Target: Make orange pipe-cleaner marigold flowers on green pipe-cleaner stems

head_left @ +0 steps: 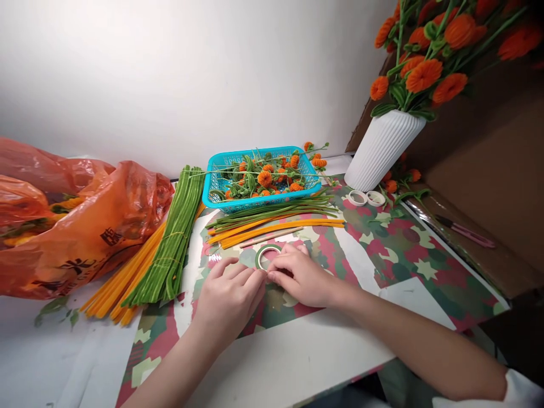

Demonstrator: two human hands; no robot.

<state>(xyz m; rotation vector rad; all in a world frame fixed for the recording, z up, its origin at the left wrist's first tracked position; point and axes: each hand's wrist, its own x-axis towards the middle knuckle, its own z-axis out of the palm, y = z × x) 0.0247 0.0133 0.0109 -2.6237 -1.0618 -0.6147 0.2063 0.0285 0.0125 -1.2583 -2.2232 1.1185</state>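
A roll of green tape (pixel 260 256) with a white core stands at the fingertips of my two hands, over the patterned table cover. My left hand (pixel 233 292) is closed, its thumb and index finger pinched together; what lies between them is too small to make out. My right hand (pixel 300 275) has its fingers bent beside the roll, and its fingertips meet those of my left hand. Behind them lie orange stems (pixel 293 224), a thin pale stick (pixel 272 236) and green stems (pixel 276 209).
A blue basket (pixel 261 202) holds orange flowers. Bundled green stems (pixel 172 243) and an orange plastic bag (pixel 97 226) are at left. At right are a white vase (pixel 382 147), two white tape rolls (pixel 366 198), a white sheet (pixel 419 300) and a pink-handled tool (pixel 471 233).
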